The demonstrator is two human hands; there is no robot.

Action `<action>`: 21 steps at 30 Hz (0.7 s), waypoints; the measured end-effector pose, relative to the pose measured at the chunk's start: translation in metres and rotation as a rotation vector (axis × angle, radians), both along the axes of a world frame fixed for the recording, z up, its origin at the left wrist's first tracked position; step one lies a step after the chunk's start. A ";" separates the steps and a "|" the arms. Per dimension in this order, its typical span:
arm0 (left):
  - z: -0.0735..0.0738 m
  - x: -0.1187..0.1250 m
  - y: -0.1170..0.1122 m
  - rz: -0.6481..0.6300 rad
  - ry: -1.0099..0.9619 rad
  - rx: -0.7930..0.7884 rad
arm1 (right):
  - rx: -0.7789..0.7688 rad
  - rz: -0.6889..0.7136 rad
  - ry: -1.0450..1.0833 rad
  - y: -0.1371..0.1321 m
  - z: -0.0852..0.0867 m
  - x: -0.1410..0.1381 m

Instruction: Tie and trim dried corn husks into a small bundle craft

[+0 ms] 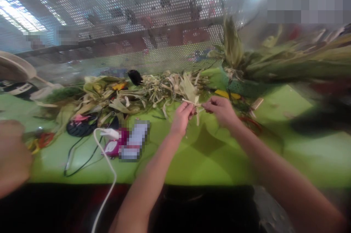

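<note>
Above the green table, my left hand pinches a small piece of pale, folded corn husk strips. Its short ends stick out up, down and to the left. My right hand is closed in a pinch at the right side of this piece, where a thin husk strip reaches its fingertips. Blur hides exactly how the strips cross. Just behind my hands lies a heap of dried corn husks, with a wide pale husk standing out of it.
A pink device with a white cable lies left on the green table, beside a blurred-out phone. Orange-handled scissors are farther left, near another person's arm. Right stands a green basket with large husks. Perforated metal rises behind.
</note>
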State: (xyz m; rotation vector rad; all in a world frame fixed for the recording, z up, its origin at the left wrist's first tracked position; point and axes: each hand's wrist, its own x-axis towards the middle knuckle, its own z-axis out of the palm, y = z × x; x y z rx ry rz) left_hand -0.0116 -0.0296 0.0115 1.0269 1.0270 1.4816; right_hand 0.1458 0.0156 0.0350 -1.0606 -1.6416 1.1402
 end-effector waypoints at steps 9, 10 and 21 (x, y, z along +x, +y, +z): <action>-0.002 -0.009 0.003 -0.112 0.197 0.021 | -0.033 0.157 0.027 0.010 -0.004 0.005; -0.003 -0.009 0.004 -0.131 0.219 0.015 | -0.042 0.152 0.057 0.010 -0.004 0.005; -0.004 -0.006 0.004 -0.084 0.309 0.012 | 0.057 -0.004 0.102 0.007 -0.005 0.000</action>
